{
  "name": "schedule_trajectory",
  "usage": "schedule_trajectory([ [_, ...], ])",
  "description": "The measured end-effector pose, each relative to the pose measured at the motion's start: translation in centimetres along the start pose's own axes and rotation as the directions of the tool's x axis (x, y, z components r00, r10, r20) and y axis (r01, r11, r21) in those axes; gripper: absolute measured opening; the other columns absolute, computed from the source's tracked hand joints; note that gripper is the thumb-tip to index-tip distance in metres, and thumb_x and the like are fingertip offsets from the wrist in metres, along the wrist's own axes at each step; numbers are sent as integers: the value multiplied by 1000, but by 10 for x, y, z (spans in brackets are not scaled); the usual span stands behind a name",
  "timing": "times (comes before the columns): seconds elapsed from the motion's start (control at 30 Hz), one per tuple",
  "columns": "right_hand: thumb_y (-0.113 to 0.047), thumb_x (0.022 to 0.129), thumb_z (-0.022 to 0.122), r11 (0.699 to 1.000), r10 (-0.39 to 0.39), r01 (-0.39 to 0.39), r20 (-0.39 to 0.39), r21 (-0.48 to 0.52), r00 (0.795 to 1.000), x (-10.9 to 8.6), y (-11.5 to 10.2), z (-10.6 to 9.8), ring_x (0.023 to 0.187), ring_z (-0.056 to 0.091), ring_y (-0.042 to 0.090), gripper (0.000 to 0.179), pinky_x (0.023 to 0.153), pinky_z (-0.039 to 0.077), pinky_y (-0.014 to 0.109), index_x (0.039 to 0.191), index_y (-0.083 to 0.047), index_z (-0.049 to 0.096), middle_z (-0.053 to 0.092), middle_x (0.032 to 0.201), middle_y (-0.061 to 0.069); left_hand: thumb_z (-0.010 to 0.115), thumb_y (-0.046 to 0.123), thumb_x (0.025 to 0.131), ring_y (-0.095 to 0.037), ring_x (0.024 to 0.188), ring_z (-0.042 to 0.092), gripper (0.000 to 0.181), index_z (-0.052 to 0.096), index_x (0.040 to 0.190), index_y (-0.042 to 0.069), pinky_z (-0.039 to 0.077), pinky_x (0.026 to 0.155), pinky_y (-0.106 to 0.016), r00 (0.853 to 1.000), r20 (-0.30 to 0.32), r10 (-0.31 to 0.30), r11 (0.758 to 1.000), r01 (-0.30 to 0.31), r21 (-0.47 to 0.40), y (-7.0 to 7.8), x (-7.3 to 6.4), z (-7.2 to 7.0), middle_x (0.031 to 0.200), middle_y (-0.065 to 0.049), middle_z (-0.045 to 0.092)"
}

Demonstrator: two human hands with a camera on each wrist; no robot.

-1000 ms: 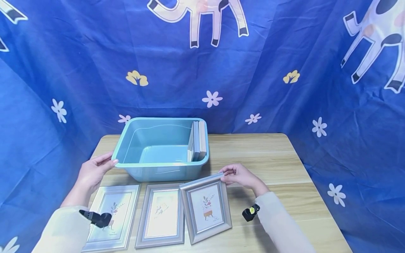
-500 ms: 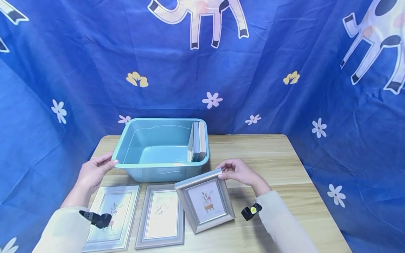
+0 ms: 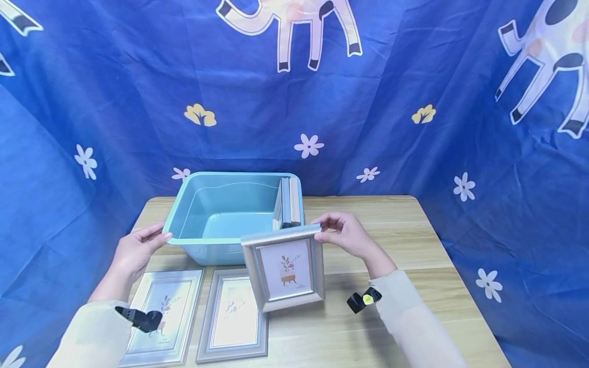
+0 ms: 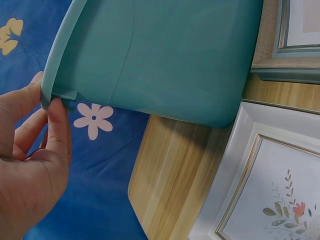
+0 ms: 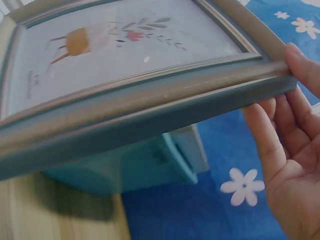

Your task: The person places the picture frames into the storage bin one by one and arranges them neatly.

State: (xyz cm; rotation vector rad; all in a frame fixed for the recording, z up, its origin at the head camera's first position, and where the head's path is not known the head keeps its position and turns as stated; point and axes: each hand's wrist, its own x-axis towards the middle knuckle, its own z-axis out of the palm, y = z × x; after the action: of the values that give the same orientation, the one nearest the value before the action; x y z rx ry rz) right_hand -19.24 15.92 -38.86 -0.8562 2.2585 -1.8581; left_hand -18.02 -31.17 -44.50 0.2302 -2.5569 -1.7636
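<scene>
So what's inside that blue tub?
What look like slim frames, edge-on, stand along the right wall of the blue tub. Their near lower ends and the tub's near right corner are covered by the picture frame in the right hand.

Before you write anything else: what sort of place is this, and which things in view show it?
Probably a makeshift work corner: printed blue cloth hangs behind and on both sides of a wood-grain table, where a turquoise tub and picture frames are set out.
</scene>
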Motion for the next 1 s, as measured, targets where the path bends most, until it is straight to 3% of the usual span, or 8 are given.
schedule_trajectory([
  [0.23,-2,84,70,982,-97,109,-84,151,992,15,-19,5,75,57,14,28,66,56,27,103,15,59,64,90,4,63,31,93,13,91,49,69,36,142,-8,47,78,-8,1000,7,-8,1000,8,28,1,0,1,138,-22,45],
  [0.33,-11,85,73,962,-145,170,-130,211,981,21,-26,10,75,58,14,38,66,56,26,104,18,56,64,90,5,64,30,93,14,91,49,68,36,141,-9,47,78,-8,1000,3,0,1000,0,22,0,0,0,134,-18,49],
  [0.5,-17,83,76,927,-201,263,-238,267,950,32,-39,20,77,59,14,49,67,57,27,106,20,53,64,90,5,65,27,92,14,90,51,69,35,140,-12,47,78,-8,1000,0,16,1000,-16,-17,0,0,-1,122,0,56],
  [0.63,-18,82,77,901,-237,332,-325,280,916,41,-46,28,78,61,14,47,68,57,26,105,17,57,64,90,6,66,27,92,14,89,51,69,35,139,-13,47,77,-8,1000,0,22,999,-22,-38,0,0,-1,114,9,56],
  [0.87,-33,74,82,858,-261,434,-496,274,828,57,-57,44,70,60,9,34,64,56,22,96,-12,66,65,85,1,66,22,91,14,88,53,68,34,138,-15,48,76,-7,1000,2,30,996,-30,-89,0,0,-1,102,23,54],
  [1.0,-9,80,77,836,-270,486,-578,256,770,64,-62,52,71,61,10,29,65,57,23,99,7,63,62,83,3,67,24,91,14,88,53,69,35,138,-15,48,76,-8,999,0,34,995,-33,-91,-1,0,-1,102,23,54],
])
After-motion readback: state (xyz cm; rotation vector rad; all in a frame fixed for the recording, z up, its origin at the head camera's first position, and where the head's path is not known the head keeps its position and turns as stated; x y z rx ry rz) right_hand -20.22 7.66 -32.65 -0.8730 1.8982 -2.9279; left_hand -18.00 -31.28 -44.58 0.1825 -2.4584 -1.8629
